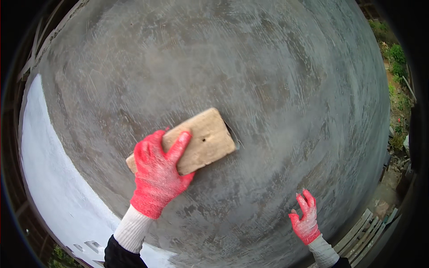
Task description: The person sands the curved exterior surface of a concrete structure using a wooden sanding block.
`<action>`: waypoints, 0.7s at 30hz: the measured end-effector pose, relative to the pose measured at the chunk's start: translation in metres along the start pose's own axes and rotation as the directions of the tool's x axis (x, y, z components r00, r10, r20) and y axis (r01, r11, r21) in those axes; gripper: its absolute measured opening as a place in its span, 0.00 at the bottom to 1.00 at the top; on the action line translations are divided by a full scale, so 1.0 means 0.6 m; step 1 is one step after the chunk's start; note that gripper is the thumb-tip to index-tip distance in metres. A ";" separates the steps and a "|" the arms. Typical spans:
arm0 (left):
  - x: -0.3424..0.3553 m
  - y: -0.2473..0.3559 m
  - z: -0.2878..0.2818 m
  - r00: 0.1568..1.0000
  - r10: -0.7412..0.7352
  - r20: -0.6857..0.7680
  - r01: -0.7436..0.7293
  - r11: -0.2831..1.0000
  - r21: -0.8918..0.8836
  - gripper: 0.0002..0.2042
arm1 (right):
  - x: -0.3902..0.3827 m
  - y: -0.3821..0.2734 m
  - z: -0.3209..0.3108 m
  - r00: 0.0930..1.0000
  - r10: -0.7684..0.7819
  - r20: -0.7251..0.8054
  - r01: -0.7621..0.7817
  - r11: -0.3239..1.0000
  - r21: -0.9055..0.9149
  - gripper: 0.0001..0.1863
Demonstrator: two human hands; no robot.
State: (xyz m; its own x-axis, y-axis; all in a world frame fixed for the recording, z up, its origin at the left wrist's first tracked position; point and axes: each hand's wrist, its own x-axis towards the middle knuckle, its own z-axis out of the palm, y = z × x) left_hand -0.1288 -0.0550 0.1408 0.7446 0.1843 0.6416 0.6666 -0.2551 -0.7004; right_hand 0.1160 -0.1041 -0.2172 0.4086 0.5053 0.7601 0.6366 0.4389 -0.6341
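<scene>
My left hand [160, 176], in a red glove with a white cuff, grips a flat wooden block [208, 138] with a small dark hole in it. The block is tilted, its right end higher, and lies against a grey plastered wall [268, 80]. Some dark edge and thin strands show along its right end; its underside is hidden. Lower right, my right hand [306, 219] wears a matching glove. Its fingers are spread apart near the wall and hold nothing; whether they touch the surface I cannot tell.
Streaky marks cover the wall. To the left runs a bright pale area [58, 165] bounded by the wall's curved edge. Wooden slats [362, 234] lie at the lower right. Green plants [397, 58] and rubble stand beyond the wall's right side.
</scene>
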 end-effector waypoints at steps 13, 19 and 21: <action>0.103 0.089 0.010 0.985 0.170 -0.015 -0.171 0.981 -0.095 0.44 | 0.051 -0.032 0.068 0.991 -0.107 -0.085 0.113 0.991 0.075 0.42; 0.055 -0.018 -0.012 0.992 -0.083 -0.097 0.089 0.994 0.056 0.47 | 0.096 0.000 0.045 0.987 -0.121 -0.107 0.112 0.990 -0.087 0.41; 0.132 -0.139 -0.023 0.855 -0.453 -0.253 0.475 0.879 0.032 0.44 | 0.122 0.002 0.053 0.968 -0.233 -0.097 0.218 0.965 -0.143 0.42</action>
State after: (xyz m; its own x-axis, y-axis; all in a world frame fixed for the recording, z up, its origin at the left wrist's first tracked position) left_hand -0.1257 -0.0323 0.2543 0.3258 0.0330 0.9449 0.9411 -0.1066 -0.3208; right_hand 0.1260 -0.0427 -0.1668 0.3105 0.3146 0.8970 0.7972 0.4278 -0.4260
